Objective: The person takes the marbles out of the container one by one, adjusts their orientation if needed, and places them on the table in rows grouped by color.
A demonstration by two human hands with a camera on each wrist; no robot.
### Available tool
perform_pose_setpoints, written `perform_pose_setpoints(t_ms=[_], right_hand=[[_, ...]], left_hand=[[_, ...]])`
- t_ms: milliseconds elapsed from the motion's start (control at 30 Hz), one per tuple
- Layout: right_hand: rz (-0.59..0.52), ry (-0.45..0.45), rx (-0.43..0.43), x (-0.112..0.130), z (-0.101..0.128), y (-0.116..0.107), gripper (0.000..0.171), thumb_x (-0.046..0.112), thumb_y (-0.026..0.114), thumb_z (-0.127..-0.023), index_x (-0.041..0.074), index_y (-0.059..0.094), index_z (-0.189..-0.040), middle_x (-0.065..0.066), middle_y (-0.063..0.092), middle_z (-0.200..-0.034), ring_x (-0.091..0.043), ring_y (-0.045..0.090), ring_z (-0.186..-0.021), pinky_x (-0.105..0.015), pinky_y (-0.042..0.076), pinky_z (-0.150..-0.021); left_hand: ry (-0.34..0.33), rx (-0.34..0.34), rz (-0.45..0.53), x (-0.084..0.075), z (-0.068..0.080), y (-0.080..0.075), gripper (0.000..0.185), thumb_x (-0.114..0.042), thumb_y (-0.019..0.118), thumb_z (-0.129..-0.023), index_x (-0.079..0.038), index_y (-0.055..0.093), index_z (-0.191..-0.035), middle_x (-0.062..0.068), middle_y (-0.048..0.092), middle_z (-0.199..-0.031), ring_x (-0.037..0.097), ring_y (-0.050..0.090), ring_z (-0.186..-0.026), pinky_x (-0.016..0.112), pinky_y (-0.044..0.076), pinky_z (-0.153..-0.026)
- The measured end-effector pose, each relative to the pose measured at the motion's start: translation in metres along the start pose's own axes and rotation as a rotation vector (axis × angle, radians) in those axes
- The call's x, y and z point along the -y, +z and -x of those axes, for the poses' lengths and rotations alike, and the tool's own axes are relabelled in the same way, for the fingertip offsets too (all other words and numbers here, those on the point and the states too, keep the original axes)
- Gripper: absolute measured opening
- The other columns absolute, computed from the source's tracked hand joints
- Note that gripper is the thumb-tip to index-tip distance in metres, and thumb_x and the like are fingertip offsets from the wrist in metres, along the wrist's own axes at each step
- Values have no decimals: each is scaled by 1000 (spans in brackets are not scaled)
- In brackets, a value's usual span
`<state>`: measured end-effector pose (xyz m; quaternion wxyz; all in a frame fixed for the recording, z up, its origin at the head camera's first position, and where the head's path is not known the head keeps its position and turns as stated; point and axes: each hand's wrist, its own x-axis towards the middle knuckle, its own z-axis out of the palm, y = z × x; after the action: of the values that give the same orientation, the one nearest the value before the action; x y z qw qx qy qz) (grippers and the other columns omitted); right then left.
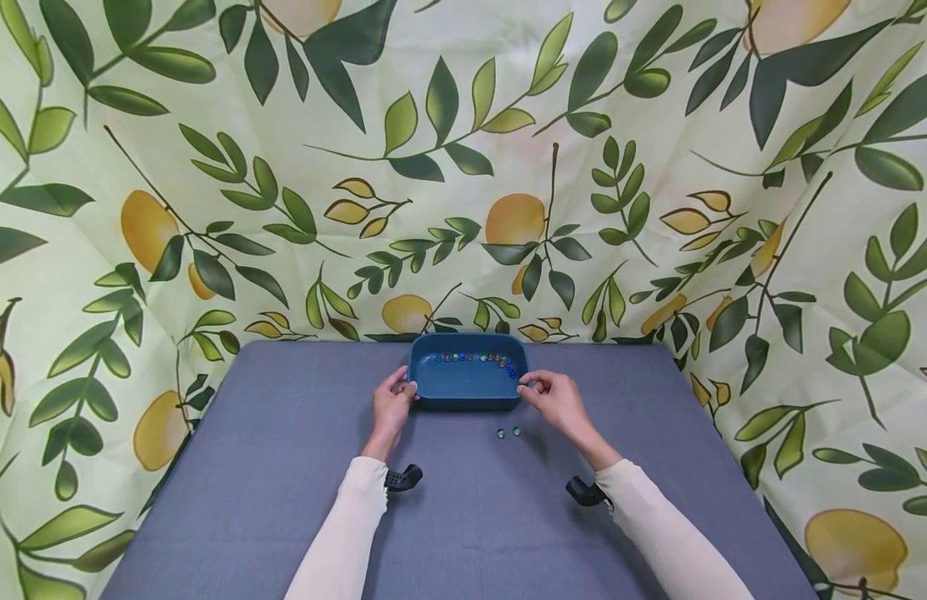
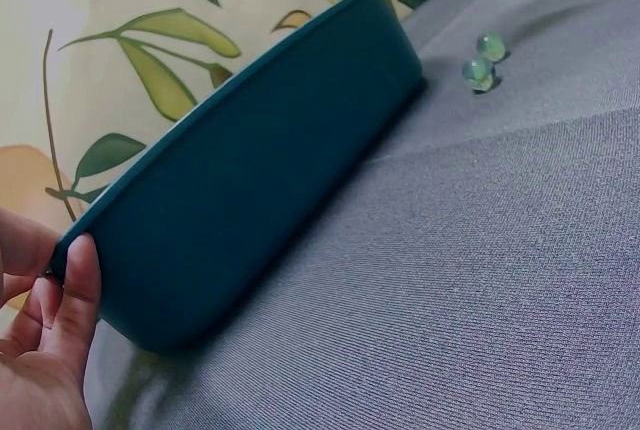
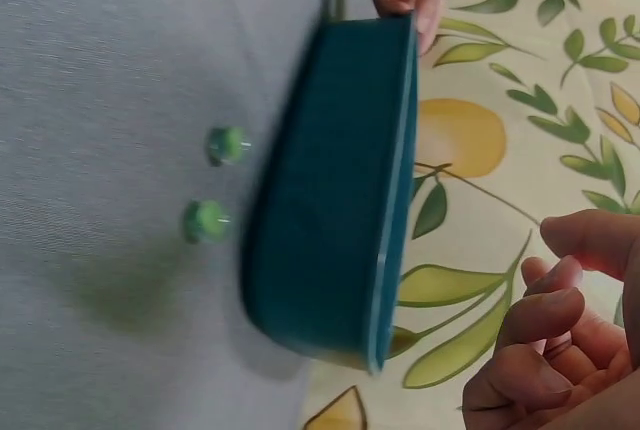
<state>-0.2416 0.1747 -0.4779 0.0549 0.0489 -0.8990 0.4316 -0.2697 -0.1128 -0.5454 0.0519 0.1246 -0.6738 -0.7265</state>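
Observation:
A dark blue tray (image 1: 467, 392) stands at the far middle of the grey table, with several coloured marbles (image 1: 474, 358) lined along its far inner wall. My left hand (image 1: 394, 402) grips the tray's near left corner, and my thumb (image 2: 80, 280) lies on the tray's outer wall (image 2: 260, 180). My right hand (image 1: 548, 393) is at the near right corner. Its fingers (image 3: 540, 350) are curled, a small gap from the tray's rim (image 3: 385, 210), and nothing shows between them. Two green marbles (image 1: 508, 432) (image 2: 484, 60) (image 3: 215, 182) lie on the cloth just in front of the tray.
The grey table cloth (image 1: 283, 467) spreads on all sides of the tray. A leaf-and-lemon patterned backdrop (image 1: 508, 167) rises close behind the tray and along both sides of the table. Black wrist mounts (image 1: 402, 477) sit at my sleeves.

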Motion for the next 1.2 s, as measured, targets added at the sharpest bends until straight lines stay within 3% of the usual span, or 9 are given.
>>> perform_pose_setpoints(t_ms=[333,600,733,933,1200], right_hand=[[-58,-34,20,17,-31,9,22,25,72,-88,10,71,-105,0,55,-68,-15,45,-53,-27,36,-49],[-59,-51,7,23,-56,28,24,23,70,-89,9,70,-109,0,55,-68,-16,46,-55,-28,39,-54],[-53,-26,3,22,-67,39,22,24,69,-90,12,69,-109,0,56,-69,-16,47,-55,-28,38,-55],[-44,24,2,17,-81,56,24,23,70,-90,10,69,-111,-1,56,-69,-17,48,-56,-28,39,-55],[58,105,3,10,-98,74,27,25,69,-91,14,70,-116,-2,62,-73,-16,53,-59,-27,42,-56]], left_hand=[[3,-11,12,-2,-1,0,47,-2,58,-95,-3,51,-141,18,51,-134,8,55,-84,16,53,-70],[8,-17,14,-2,-2,1,46,-1,58,-95,-2,51,-141,16,50,-127,6,55,-82,21,55,-73],[7,-20,7,-2,1,1,46,-1,58,-95,-2,52,-140,16,51,-126,8,56,-83,27,57,-77],[2,-11,4,-1,2,2,47,0,59,-94,-1,51,-141,18,51,-126,8,56,-82,23,56,-74],[12,-15,-7,-1,3,2,46,-2,58,-95,-2,52,-140,18,52,-127,10,57,-84,27,57,-77]])
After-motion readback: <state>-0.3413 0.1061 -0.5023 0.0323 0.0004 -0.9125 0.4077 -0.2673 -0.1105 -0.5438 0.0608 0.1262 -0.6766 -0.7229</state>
